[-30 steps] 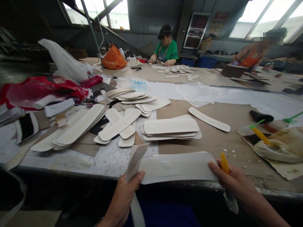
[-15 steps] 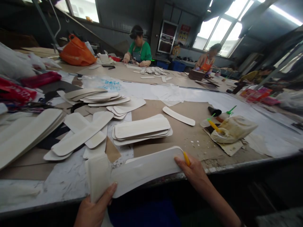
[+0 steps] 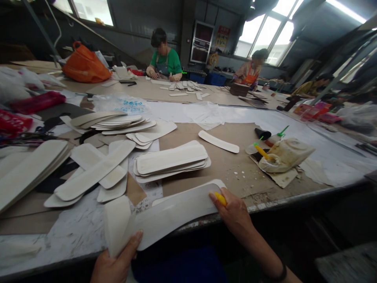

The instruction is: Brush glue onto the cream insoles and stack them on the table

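Note:
My left hand (image 3: 119, 255) grips a long white strip (image 3: 176, 216) with rounded corners by its near left end, thumb on top. A second white piece (image 3: 116, 224) stands up folded or crossed beside that thumb. At the strip's right end is my right hand (image 3: 235, 210), closed around a small yellow-handled tool (image 3: 220, 199); its thumb lies on the strip. The tool's tip is hidden. The strip overhangs the table's front edge. Just beyond it lies a stack of similar strips (image 3: 172, 159), and a single curved strip (image 3: 218, 141) rests to the right.
More white strips (image 3: 94, 171) are piled on the left. A stained bag (image 3: 290, 153) holds another yellow tool (image 3: 262, 152), with green-tipped bottles (image 3: 277, 137) behind. Co-workers (image 3: 165, 59) sit across the table. An orange bag (image 3: 85, 63) is at the back left.
The view has shifted slightly, moving the table things left in the picture. In my right hand, the yellow tool has turned and now lies more under the fingers. My left hand keeps its grip.

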### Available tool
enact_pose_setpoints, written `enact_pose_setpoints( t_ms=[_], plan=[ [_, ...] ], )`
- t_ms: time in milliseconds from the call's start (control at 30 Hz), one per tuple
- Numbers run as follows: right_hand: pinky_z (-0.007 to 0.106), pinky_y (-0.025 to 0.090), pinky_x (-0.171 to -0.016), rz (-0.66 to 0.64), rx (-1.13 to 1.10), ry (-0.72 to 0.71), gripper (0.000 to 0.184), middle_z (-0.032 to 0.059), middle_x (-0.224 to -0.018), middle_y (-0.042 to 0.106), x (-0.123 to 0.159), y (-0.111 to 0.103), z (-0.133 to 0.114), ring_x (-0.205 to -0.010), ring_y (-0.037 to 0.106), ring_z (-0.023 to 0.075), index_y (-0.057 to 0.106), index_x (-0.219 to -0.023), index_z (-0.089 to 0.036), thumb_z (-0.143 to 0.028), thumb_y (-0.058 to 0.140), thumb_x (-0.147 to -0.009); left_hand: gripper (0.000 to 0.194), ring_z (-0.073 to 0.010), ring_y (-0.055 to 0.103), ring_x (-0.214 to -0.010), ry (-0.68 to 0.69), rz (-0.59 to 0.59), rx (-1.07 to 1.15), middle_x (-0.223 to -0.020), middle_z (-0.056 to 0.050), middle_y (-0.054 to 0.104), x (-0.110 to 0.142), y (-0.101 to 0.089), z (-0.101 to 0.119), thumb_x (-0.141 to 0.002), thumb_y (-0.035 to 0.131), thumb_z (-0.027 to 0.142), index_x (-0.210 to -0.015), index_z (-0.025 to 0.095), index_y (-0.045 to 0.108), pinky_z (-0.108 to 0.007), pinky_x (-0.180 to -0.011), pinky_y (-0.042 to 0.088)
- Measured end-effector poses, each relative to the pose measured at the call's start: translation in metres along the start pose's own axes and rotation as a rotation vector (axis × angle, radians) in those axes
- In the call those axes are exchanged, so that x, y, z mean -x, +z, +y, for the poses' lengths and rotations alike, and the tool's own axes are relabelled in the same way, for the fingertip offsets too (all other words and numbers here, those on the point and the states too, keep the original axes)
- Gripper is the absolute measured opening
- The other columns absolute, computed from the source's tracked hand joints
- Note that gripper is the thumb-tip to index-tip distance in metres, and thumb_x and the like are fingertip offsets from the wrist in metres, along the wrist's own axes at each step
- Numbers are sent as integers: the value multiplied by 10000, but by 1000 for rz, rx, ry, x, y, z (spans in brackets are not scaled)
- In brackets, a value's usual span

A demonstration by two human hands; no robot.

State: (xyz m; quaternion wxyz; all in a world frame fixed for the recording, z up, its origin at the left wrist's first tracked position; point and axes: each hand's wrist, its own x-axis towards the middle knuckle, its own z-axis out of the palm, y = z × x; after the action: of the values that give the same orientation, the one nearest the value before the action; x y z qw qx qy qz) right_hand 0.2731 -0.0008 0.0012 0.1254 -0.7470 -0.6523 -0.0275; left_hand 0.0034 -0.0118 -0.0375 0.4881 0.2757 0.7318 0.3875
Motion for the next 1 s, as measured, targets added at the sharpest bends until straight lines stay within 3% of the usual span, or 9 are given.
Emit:
enact_pose_setpoints(
  t_ms=[333,467,733,867,1000],
  plan=[
    [250,298,-503,42,101,-6,295,25,-567,599,-2,13,2,-527,578,166,520,-669,-193,-403,425,-854,395,-217,550,-585,-47,-60,-57,-472,-16,589,-19,-8,-10,-419,755,497,-443,172,532,-314,-593,408],
    [251,283,-501,72,111,-9,312,26,-556,595,-3,10,0,-509,562,155,520,-639,-195,-407,433,-851,386,-227,556,-624,-41,-91,-70,-500,-24,604,-16,-7,-7,-447,747,498,-453,170,544,-316,-619,410],
    [250,284,-521,45,60,44,320,40,-566,593,-5,13,-3,-538,557,161,516,-627,-197,-415,437,-848,321,-225,554,-583,13,-19,-109,-473,-2,572,-11,-3,-9,-563,686,466,-482,185,553,-324,-611,400],
    [254,285,-530,-23,-80,114,340,29,-557,552,-9,10,-3,-539,520,158,492,-620,-202,-439,406,-848,282,-242,568,-622,-5,-55,-64,-506,-25,612,-11,-4,-5,-536,710,426,-524,169,594,-324,-612,424],
    [248,294,-512,-126,-454,262,381,-12,-517,452,-14,2,3,-513,440,134,454,-570,-204,-498,412,-809,266,-226,583,-635,-72,-65,5,-530,-36,633,-9,-4,5,-489,739,376,-499,164,577,-297,-614,455]
  ],
)
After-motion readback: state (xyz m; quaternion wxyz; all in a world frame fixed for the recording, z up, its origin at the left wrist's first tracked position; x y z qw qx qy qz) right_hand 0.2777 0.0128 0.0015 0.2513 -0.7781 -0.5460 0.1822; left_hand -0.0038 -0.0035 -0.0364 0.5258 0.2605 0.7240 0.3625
